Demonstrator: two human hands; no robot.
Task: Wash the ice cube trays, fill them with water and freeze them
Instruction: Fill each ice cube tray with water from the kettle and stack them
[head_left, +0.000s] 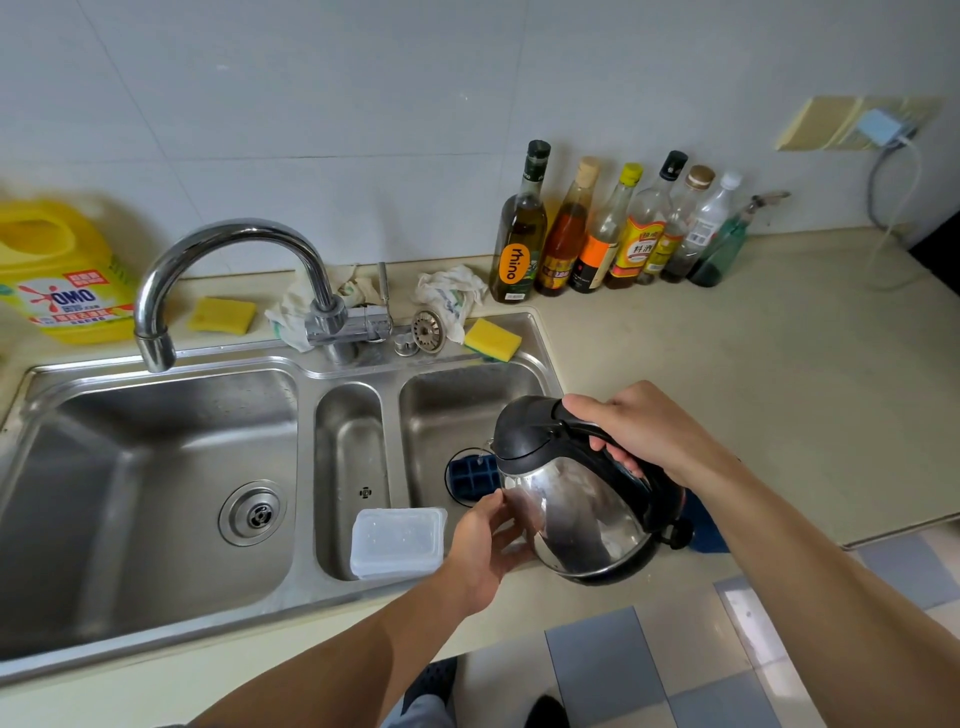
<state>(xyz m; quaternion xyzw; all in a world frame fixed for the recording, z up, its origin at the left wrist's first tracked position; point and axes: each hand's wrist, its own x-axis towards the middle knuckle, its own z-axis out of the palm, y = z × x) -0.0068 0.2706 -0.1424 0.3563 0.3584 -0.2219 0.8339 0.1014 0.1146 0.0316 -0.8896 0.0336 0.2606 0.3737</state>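
A: Where does everything sit?
B: The three-basin steel sink (156, 467) fills the counter. Over its right basin tilts an electric kettle (571, 514) (spout down).
A: Hands?
B: The right hand (639, 431) curls its fingers round the black handle. The left hand (483, 545) lays loosely spread fingers on the steel side. The blue ice cube tray (470, 478) lies in that basin, under the spout.
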